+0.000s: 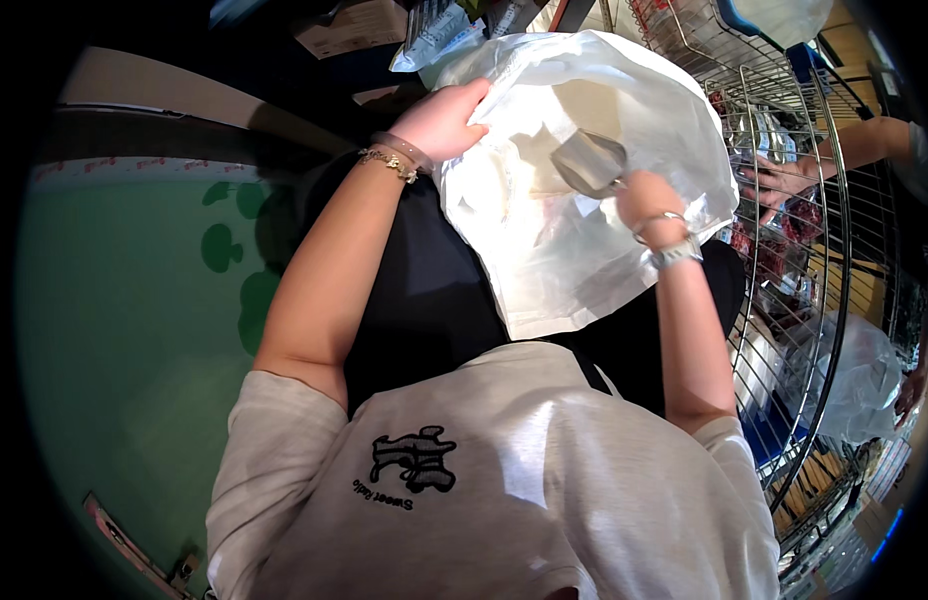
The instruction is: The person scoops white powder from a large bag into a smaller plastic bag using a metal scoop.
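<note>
A large white plastic sack (539,300) stands with its mouth spread wide between my knees. My left hand (450,120) pinches its rim on the left side. Inside the mouth, my right hand (650,201) grips a metal scoop (590,163) by its handle, the blade pointing up and left. The right hand is slightly blurred. Pale material (539,161) shows in the sack beneath the scoop; what it is I cannot tell. Sunlight washes out part of the sack's inside.
On the right stands a wire shopping cart (831,225) holding packaged goods, with another person's hand (783,184) among them. A clear plastic bag (846,375) lies lower in it. A cardboard box (351,30) and blue-white packets (437,37) sit beyond the sack. A green panel (133,300) is at left.
</note>
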The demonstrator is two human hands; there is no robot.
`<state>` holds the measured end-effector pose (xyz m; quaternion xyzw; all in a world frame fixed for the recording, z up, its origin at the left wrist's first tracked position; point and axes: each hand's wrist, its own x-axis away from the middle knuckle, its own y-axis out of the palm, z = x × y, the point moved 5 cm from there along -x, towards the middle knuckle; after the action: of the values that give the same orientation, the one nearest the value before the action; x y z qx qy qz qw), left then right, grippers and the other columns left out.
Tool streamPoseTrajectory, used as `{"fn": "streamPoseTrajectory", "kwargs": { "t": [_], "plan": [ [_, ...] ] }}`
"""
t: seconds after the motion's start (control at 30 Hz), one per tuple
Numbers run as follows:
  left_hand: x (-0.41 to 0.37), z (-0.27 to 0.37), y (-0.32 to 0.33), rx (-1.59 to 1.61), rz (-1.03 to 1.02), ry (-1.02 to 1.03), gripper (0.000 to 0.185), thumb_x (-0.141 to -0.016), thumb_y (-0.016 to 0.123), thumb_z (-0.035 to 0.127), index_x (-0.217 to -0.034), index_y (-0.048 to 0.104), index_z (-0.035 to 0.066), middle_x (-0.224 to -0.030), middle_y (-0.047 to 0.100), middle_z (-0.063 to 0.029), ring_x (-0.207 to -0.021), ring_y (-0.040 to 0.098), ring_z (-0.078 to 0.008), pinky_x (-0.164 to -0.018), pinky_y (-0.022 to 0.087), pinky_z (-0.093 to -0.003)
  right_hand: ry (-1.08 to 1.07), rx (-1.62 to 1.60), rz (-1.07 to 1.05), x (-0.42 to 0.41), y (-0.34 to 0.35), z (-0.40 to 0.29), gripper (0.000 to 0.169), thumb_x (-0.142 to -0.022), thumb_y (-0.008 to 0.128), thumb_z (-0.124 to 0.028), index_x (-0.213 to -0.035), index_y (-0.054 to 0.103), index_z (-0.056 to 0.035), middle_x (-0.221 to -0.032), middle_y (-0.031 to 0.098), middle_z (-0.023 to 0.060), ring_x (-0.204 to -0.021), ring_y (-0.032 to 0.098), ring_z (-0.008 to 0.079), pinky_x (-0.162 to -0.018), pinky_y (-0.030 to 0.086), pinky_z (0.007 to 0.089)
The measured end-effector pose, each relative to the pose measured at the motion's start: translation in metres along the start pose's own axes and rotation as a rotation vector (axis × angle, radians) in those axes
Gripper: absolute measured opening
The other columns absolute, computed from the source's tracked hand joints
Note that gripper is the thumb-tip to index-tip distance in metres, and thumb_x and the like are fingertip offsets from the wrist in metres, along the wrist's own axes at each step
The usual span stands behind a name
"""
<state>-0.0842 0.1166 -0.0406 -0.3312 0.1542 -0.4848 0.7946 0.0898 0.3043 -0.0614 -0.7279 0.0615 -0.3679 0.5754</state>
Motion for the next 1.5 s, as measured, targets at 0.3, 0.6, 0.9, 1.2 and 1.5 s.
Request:
{"fn": "streamPoseTrajectory", "kwargs": {
  "t": [0.3,0.6,0.9,1.2,1.5],
  "plan": [
    [0.002,0.006,-0.001,-0.036,-0.011,0.023,0.031,-0.075,0.055,0.01,-0.1,0.041,-0.002,-0.09,0.056,-0.0221,-0.086,0.054,-0.0359,-0.074,0.042,-0.0367,0.017,-0.268,0.025,-0.079,0.077,-0.057,0.025,-0.081,0.047,-0.018,-0.097,0.06,-0.0032,-0.099,0.06,0.0181,-0.094,0.057,0.0317,-0.079,0.046,0.039],
    [0.001,-0.001,-0.003,-0.033,-0.023,-0.002,0.031,-0.075,0.056,0.01,-0.1,0.043,-0.002,-0.091,0.056,-0.0218,-0.087,0.054,-0.035,-0.075,0.043,-0.0359,-0.075,-0.548,0.115,-0.089,0.103,-0.049,0.029,-0.083,0.051,-0.024,-0.095,0.056,0.0018,-0.09,0.06,0.0206,-0.086,0.057,0.0343,-0.076,0.044,0.0386],
    [0.002,-0.004,-0.004,-0.023,-0.008,0.01,0.033,-0.074,0.058,0.012,-0.102,0.045,0.001,-0.091,0.057,-0.0201,-0.087,0.055,-0.0345,-0.074,0.043,-0.0372,-0.129,-0.776,0.121,-0.013,0.083,-0.029,0.023,-0.083,0.053,-0.018,-0.092,0.054,0.0033,-0.073,0.059,0.0091,-0.065,0.056,0.0156,-0.061,0.045,0.0278],
    [0.0,-0.004,-0.001,-0.005,0.026,0.041,0.032,-0.075,0.056,0.01,-0.103,0.045,0.0,-0.091,0.057,-0.019,-0.085,0.055,-0.0322,-0.074,0.044,-0.0366,-0.087,-0.952,0.05,0.079,0.032,0.0,0.017,-0.083,0.053,-0.009,-0.094,0.051,0.0035,-0.067,0.056,0.0091,-0.059,0.053,0.016,-0.057,0.042,0.0276],
    [-0.002,-0.004,0.004,-0.039,0.029,0.045,0.031,-0.075,0.055,0.011,-0.102,0.045,0.0,-0.089,0.057,-0.0187,-0.084,0.055,-0.0316,-0.074,0.043,-0.035,-0.193,-0.932,0.025,0.132,-0.023,-0.001,0.015,-0.084,0.054,-0.006,-0.095,0.051,0.0034,-0.067,0.055,0.0067,-0.059,0.05,0.0108,-0.055,0.041,0.0227]
  ]
}}
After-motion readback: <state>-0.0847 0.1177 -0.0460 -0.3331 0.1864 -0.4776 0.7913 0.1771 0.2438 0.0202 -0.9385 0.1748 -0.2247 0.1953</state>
